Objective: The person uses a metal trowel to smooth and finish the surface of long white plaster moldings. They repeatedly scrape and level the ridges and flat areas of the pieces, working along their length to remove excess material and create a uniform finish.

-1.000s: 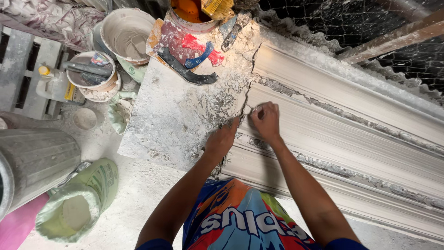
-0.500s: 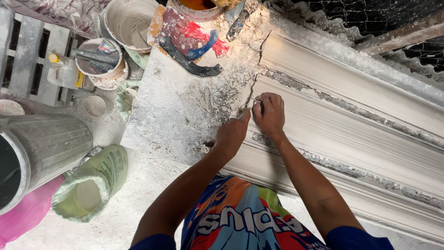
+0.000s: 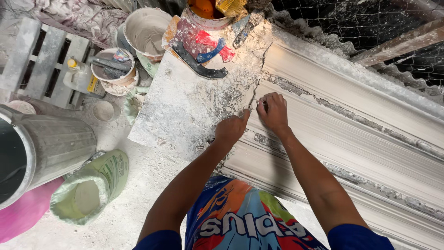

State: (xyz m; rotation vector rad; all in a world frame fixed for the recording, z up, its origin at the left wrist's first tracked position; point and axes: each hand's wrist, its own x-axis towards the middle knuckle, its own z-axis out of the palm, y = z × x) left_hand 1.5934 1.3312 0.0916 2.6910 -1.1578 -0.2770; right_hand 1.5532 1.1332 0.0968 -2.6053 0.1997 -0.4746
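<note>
Hands (image 3: 252,121) meet at moulding's (image 3: 351,139) end edge.

My long white plaster moulding (image 3: 351,139) runs in pale ribbed bands with grey, crumbly streaks along its grooves. The flat bench (image 3: 185,111) is dusty white, speckled grey. On it lie a black curved handle (image 3: 199,67) and a blue one (image 3: 210,50) over a red patch. The round bucket (image 3: 145,30) is cream inside; the open sack (image 3: 90,187) is pale green. My shirt (image 3: 245,217) is blue, orange, green and red, swirled.
</note>
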